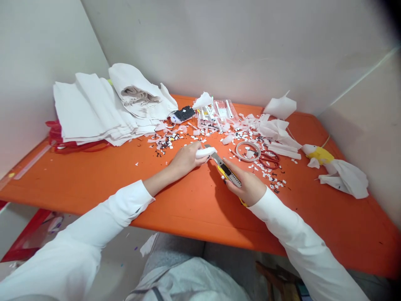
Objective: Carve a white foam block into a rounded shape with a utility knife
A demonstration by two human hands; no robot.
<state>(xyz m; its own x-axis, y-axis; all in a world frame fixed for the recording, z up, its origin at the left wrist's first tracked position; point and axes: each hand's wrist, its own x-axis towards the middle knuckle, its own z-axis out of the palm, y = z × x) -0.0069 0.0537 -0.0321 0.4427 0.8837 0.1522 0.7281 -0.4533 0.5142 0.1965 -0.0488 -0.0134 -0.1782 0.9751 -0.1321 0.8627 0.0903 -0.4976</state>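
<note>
Over the middle of the orange table [188,205], my left hand [185,160] is closed around a small white block-like piece [205,152], whose material I cannot make out. My right hand [252,186] grips a yellow and grey utility knife [230,172]. Its blade end points up and left and meets the right end of the white piece, or lies just beside it. To the right of the knife lie a roll of tape [237,151] and red-handled scissors [277,158]. White and black scraps [241,134] are scattered beyond both hands.
Stacked white paper or cloth sheets [90,110] fill the back left, above a red bag [54,133]. Behind the scraps stands a clear tray with pens [224,109], beside a black textured object [184,113]. A yellow-and-white paper shape [322,154] lies far right, near crumpled white sheets [349,177].
</note>
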